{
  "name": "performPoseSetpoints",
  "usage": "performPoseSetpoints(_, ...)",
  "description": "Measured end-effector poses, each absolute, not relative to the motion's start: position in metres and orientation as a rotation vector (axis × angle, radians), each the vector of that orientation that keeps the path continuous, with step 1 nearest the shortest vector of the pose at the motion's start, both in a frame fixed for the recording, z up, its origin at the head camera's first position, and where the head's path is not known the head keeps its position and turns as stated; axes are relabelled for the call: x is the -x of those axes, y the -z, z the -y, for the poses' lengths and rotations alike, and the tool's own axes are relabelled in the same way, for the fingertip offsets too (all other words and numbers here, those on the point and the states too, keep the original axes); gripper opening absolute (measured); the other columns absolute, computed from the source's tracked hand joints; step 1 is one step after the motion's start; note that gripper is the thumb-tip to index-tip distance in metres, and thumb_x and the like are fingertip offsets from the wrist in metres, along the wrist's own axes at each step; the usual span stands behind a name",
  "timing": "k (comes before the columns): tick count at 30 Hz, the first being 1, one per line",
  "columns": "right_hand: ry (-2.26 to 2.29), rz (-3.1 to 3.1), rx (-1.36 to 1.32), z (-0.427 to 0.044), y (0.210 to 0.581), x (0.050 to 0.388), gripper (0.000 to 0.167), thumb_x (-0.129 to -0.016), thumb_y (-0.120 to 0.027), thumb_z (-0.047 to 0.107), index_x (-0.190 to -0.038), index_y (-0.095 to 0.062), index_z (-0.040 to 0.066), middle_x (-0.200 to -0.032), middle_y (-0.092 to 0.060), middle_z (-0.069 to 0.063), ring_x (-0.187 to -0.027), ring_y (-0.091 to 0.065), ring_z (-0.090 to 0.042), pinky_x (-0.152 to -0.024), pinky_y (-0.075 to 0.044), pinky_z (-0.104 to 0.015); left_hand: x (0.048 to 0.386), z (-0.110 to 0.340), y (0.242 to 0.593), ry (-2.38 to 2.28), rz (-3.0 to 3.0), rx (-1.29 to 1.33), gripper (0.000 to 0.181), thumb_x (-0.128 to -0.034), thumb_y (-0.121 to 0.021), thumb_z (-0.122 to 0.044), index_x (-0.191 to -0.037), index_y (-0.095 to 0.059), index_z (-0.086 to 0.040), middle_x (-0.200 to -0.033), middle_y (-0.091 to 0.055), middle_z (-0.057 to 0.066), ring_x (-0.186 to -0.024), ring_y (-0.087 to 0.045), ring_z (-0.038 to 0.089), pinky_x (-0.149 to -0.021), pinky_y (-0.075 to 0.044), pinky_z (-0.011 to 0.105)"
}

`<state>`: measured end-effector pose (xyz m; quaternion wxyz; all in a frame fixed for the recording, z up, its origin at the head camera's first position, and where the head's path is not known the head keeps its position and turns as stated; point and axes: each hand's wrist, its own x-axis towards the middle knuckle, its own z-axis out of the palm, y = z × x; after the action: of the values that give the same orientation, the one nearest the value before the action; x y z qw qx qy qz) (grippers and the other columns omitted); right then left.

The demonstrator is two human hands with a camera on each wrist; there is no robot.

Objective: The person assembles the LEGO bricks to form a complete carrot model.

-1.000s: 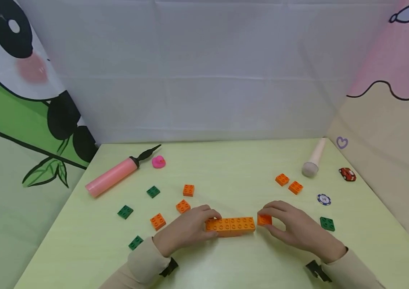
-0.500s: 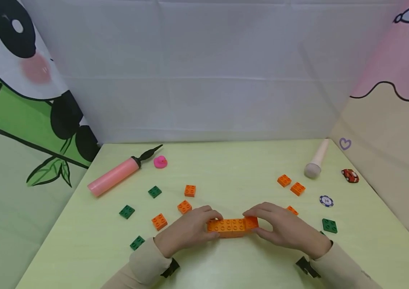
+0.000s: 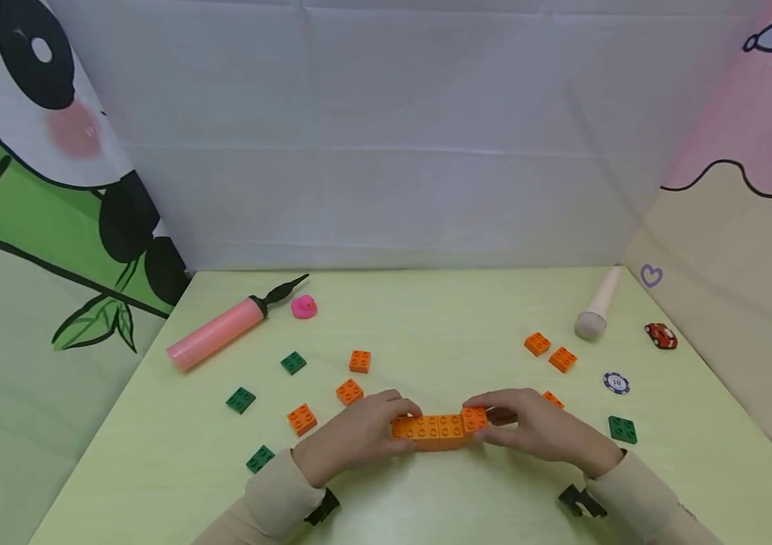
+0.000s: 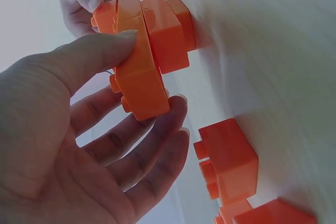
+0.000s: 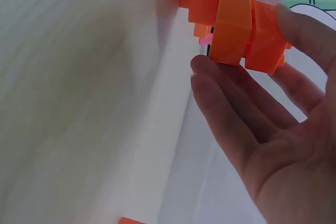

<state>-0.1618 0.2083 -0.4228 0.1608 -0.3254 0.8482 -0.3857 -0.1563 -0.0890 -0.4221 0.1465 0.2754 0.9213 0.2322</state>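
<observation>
A row of orange toy building bricks (image 3: 427,428), joined in several layers, is in front of me in the head view. My left hand (image 3: 355,435) grips its left end, thumb on the near side and fingers behind. A small orange brick (image 3: 474,418) sits on top of the row's right end. My right hand (image 3: 539,425) pinches this small brick between thumb and fingers. In the right wrist view the small brick (image 5: 266,38) lies against the long brick (image 5: 232,19), with a narrow gap at one edge. The left wrist view shows narrower bricks (image 4: 167,30) under the top layer.
Loose orange bricks (image 3: 349,391) and green bricks (image 3: 241,400) lie to the left. More orange bricks (image 3: 562,359), a green brick (image 3: 623,429), a poker chip (image 3: 616,383), a toy car (image 3: 661,335) and a toy microphone (image 3: 596,306) lie right. A pink pump (image 3: 219,331) and rubber duck (image 3: 304,306) lie at back left.
My right hand has moved left, bringing the small orange brick from beside the row onto its right end. The left hand has kept its grip on the row.
</observation>
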Motion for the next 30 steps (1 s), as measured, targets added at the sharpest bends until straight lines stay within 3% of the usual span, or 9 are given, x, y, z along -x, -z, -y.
performPoseSetpoints(7, 1.265, -2.290, 0.758, -0.210, 0.433, 0.163, 0.040, -0.095, -0.069, 0.029, -0.132, -0.064, 0.016, -0.130, -0.065, -0.004, -0.107, -0.067, -0.017, -0.086, -0.054, -0.024, 0.156, 0.088, 0.422, -0.668, -2.648, -0.785, 0.035, -0.0895, -0.074, -0.036, -0.122, -0.067, -0.024, -0.111, -0.061, -0.010, -0.092, -0.055, 0.008, -0.089, -0.051, 0.028)
performPoseSetpoints(18, 1.245, -2.288, 0.742, -0.211, 0.437, 0.170, 0.043, -0.093, -0.072, 0.030, -0.130, -0.066, 0.010, -0.124, -0.068, -0.003, -0.099, -0.066, -0.012, -0.083, -0.054, -0.023, 0.155, 0.088, 0.425, -0.662, -2.682, -0.824, 0.033, -0.0901, -0.074, -0.033, -0.121, -0.068, -0.023, -0.108, -0.061, -0.010, -0.087, -0.053, 0.006, -0.085, -0.051, 0.027)
performPoseSetpoints(30, 1.214, -2.326, 0.692, -0.210, 0.433, 0.162, 0.043, -0.093, -0.070, 0.034, -0.132, -0.064, 0.017, -0.129, -0.064, -0.004, -0.106, -0.066, -0.018, -0.086, -0.053, -0.024, 0.156, 0.088, 0.424, -0.656, -2.662, -0.793, 0.034, -0.0898, -0.074, -0.034, -0.122, -0.068, -0.025, -0.114, -0.062, -0.008, -0.092, -0.055, 0.007, -0.090, -0.051, 0.030)
